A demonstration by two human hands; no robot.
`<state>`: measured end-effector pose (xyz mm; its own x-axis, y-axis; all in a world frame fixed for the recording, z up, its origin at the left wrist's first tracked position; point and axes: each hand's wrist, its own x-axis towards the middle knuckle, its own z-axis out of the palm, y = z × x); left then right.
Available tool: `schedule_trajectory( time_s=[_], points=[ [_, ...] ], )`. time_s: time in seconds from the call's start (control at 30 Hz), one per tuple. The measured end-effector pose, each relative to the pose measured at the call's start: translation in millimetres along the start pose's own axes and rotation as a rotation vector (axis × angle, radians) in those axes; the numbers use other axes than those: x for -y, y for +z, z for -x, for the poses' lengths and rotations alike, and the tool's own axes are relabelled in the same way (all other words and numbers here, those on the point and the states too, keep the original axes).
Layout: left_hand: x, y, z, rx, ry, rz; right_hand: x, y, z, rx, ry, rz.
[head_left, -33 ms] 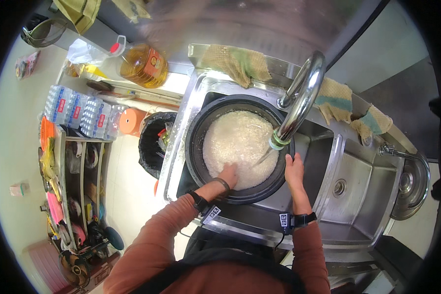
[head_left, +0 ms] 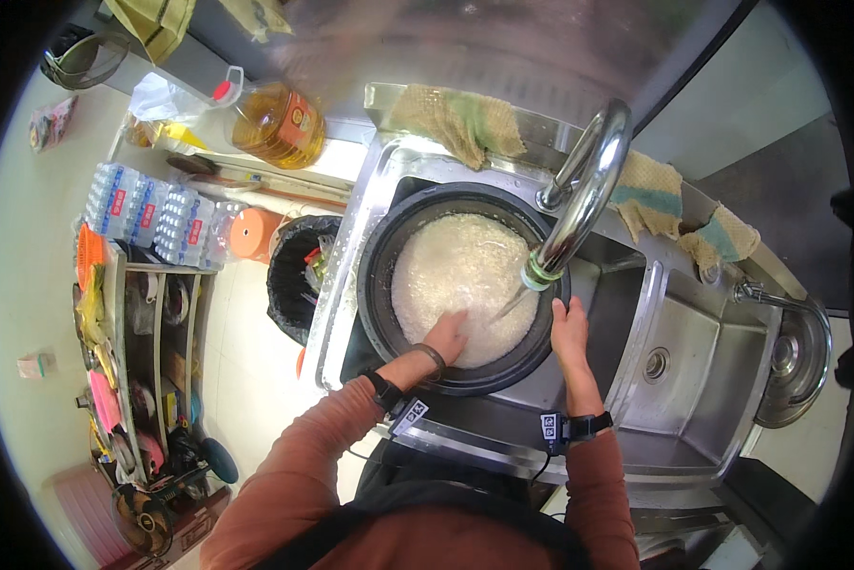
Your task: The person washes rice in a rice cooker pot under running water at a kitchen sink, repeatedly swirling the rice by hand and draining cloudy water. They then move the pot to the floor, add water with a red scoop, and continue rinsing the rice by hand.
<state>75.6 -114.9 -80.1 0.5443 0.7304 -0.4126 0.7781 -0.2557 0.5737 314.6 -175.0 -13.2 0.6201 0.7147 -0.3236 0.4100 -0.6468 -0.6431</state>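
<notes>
A wide black pot (head_left: 378, 309) stands in the left sink basin, holding white rice (head_left: 460, 256) in cloudy water. My left hand (head_left: 445, 339) reaches over the near rim into the rice; its fingers look loosely spread, with their tips partly covered. At the pot's right side, my right hand (head_left: 569, 332) grips the edge, thumb and fingers against the rim. The curved chrome faucet (head_left: 587, 214) hangs over the pot, and a thin stream of water runs from its green-ringed spout (head_left: 539, 273) onto the rice.
A second steel basin (head_left: 688, 366) with its own faucet (head_left: 812, 313) lies to the right. Burlap cloths (head_left: 460, 123) drape the back ledge. Left of the sink are a black-lined trash bin (head_left: 294, 275), an orange bucket (head_left: 254, 234), an oil jug (head_left: 277, 123) and a crowded shelf (head_left: 161, 351).
My left hand has shifted slightly up and to the right in the rice. My right hand stays at the pot's edge.
</notes>
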Motion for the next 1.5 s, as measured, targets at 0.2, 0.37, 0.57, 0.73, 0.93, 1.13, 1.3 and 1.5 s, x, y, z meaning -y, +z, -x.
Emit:
schedule_trajectory(
  time_s=[0.2,0.37,0.57,0.73,0.93,1.13,1.3,1.5],
  points=[
    [-25,-18,6,0.563,0.051,-0.051,-4,-1,-3,0.062,0.032,0.010],
    [-28,-31,-41,0.329,0.203,0.018,-7,-1,-2,0.033,0.029,-0.022],
    [-19,-93,-66,0.198,0.278,-0.120,-8,2,-4,0.051,0.049,-0.080],
    [-51,-103,-106,0.179,0.435,-0.384,-5,0,-2,0.054,0.065,-0.025],
    [-15,-115,-183,0.100,0.712,-0.294,-5,-3,0,0.062,0.048,-0.007],
    [48,-91,-78,0.093,-0.144,-0.676,-4,3,3,-0.067,0.004,-0.088],
    [12,-45,12,0.010,0.090,-0.150,-2,-2,-1,0.039,0.032,-0.061],
    [-11,-33,-31,0.328,0.131,-0.020,-2,0,1,-0.008,0.002,-0.027]
  ],
)
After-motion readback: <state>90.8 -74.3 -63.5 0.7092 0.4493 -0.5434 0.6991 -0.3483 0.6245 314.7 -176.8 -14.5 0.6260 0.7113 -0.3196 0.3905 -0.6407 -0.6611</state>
